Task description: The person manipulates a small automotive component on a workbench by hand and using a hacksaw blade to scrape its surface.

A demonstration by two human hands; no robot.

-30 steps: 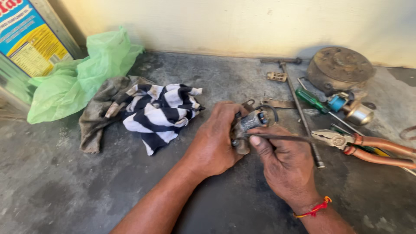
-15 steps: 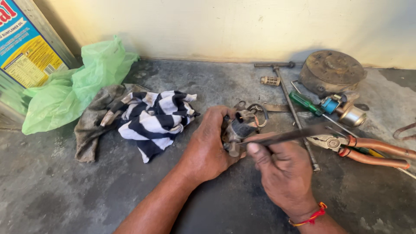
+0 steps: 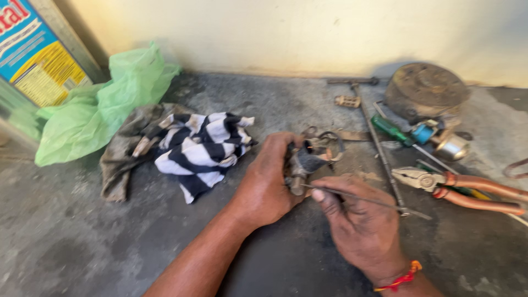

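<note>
A small dark metal part is gripped in the closed left hand, above the floor's middle. A thin rod, pinched in the right hand, has been lowered against it since earlier. Orange-handled pliers lie rightward.

Soft, even daylight washes the pale wall bright while the concrete floor stays dim, shadows faint, a small glint on the metal cup, and slight motion blur softening the whole frame.
</note>
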